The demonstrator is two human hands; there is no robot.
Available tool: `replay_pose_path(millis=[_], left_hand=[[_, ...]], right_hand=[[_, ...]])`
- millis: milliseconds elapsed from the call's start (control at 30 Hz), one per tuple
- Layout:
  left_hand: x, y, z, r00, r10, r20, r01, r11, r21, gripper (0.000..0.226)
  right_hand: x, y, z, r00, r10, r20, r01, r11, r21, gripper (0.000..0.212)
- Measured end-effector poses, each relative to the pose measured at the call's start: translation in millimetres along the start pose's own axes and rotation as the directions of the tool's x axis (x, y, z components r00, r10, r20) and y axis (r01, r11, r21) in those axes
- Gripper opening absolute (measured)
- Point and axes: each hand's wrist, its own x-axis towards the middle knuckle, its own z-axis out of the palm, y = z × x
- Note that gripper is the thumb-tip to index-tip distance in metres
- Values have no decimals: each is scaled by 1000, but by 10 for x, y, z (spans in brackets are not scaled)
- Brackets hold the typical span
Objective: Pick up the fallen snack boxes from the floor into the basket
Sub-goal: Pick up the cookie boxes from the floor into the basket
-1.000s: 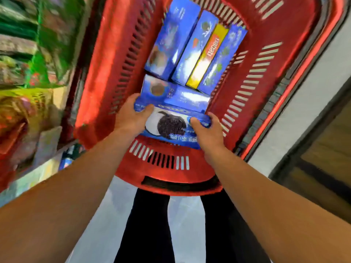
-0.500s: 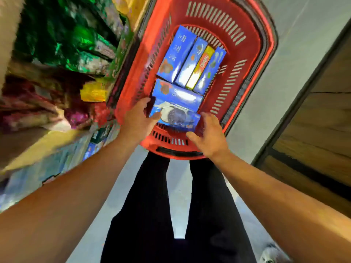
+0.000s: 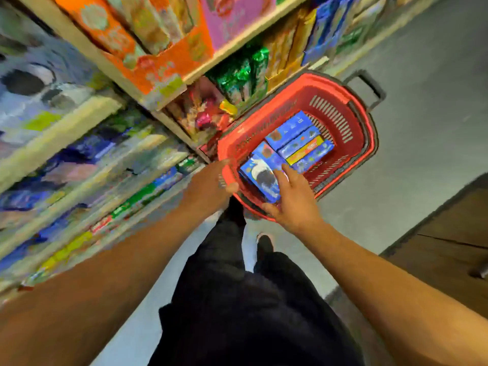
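Now your right hand hangs loose and empty just over the cookie box at the near end of the red basket, its long axis crossing the other boxes, your left hand resting open outside the near rim.

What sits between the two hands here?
In the head view, the red plastic basket's near corner and the blue cookie box lie between left hand and right hand.

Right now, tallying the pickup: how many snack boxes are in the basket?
6: four side by side at the basket's far end, two crosswise nearer. Others may hide underneath.
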Motion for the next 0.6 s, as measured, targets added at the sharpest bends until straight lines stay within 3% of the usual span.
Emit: replay_pose_path(millis=[167,267,433,600], left_hand=[[-1058,-68,-130,964,-10,-266,9,1000,-4,63],[-1738,-317,-162,897,-136,-420,82,986,-143,69],[-2793,-643,-92,700,-370,-610,229,926,-299,68],[-4100,-1041,222,419,-613,-669,343,790,-509,80]], right_hand=[[-304,-316,-215,946,-322,14,320,933,-163,89],[-486,-709,-251,872,-473,123,489,838,-243,89],[-811,-1516,-57,625,-702,342,781,552,-292,90],[-1525,-2414,513,312,-798,516,947,216,-237,92]])
